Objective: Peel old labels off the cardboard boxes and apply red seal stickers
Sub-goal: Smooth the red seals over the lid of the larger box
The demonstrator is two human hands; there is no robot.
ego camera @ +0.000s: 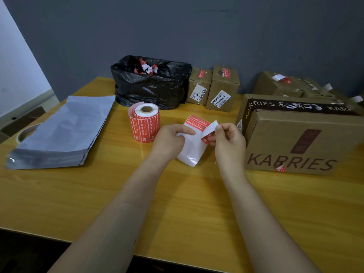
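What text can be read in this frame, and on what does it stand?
"KARRIES": front of the big box.
"RRIES" and "KAR": dark band on its top.
"47-3-4312": white label on a small box.
Blurred: the other small box, its label.
Too small to read: red stickers on the roll and the sheet.

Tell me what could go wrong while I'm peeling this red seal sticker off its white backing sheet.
The red seal sticker, half lifted by the right hand, is curling and could fold onto itself and stick.
The left hand holds the white backing sheet only by its upper part, so the sheet may lift and the sticker tear.
A torn red scrap on the brown cardboard KARRIES box hints that these stickers rip easily.
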